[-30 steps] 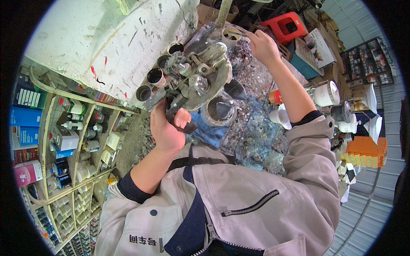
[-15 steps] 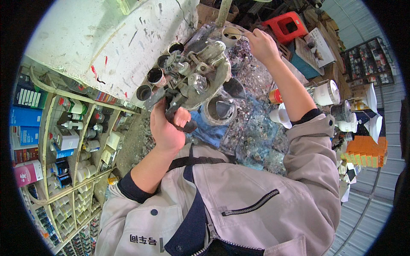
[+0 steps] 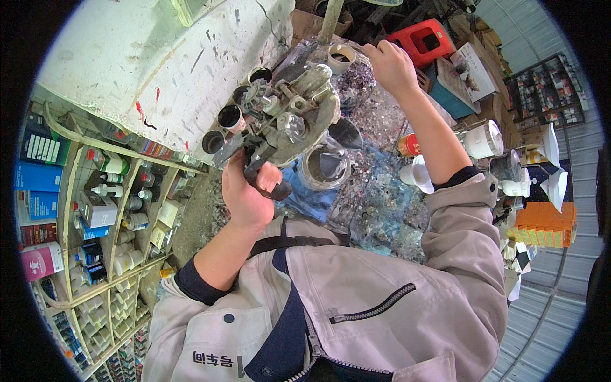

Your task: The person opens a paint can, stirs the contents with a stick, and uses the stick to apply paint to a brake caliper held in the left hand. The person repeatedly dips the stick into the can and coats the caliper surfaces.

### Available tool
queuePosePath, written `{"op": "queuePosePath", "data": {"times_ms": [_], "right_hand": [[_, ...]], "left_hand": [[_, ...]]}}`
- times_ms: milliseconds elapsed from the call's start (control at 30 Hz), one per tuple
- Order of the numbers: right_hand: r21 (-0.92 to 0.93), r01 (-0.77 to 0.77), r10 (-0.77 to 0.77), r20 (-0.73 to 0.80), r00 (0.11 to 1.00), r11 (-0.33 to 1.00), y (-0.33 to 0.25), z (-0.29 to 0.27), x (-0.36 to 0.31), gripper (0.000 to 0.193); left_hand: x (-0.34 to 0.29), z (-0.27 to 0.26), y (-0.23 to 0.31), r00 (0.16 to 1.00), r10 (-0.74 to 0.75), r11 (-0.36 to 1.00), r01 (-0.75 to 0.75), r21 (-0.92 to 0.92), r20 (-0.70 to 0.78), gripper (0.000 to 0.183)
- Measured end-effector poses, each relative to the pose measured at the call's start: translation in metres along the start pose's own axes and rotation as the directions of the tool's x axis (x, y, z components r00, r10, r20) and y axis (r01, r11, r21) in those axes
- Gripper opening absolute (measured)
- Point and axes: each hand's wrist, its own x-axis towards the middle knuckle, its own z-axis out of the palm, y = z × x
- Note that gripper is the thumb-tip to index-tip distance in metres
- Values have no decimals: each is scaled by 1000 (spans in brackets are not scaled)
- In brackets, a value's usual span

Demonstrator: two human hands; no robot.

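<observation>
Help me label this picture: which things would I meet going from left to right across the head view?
Pink box → left hand around a dark handle → beige cup → right hand → white bucket → orange boxes.

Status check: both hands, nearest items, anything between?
Left hand gripping dark handle. Right hand right of cream cup, grip unclear. Grey-caked hardware between hands.
</observation>
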Motion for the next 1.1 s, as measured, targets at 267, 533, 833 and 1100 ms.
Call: {"op": "queuePosePath", "data": {"times_ms": [267, 533, 833, 1100], "right_hand": [[79, -34, 33, 14, 999, 996, -5, 9, -16, 30], [94, -80, 77, 35, 996, 992, -6, 10, -15, 29], [82, -116, 111, 56, 992, 990, -8, 12, -16, 32], [89, -93, 95, -15, 995, 992, -9, 14, -18, 28]], "left_hand": [[2, 0, 2, 1000, -14, 1000, 14, -19, -9, 51], [0, -1, 0, 1000, 16, 1000, -16, -26, -7, 49], [1, -2, 0, 1000, 16, 999, -16, -27, -8, 50], [1, -3, -1, 999, -10, 999, 8, -45, -35, 50]]}}
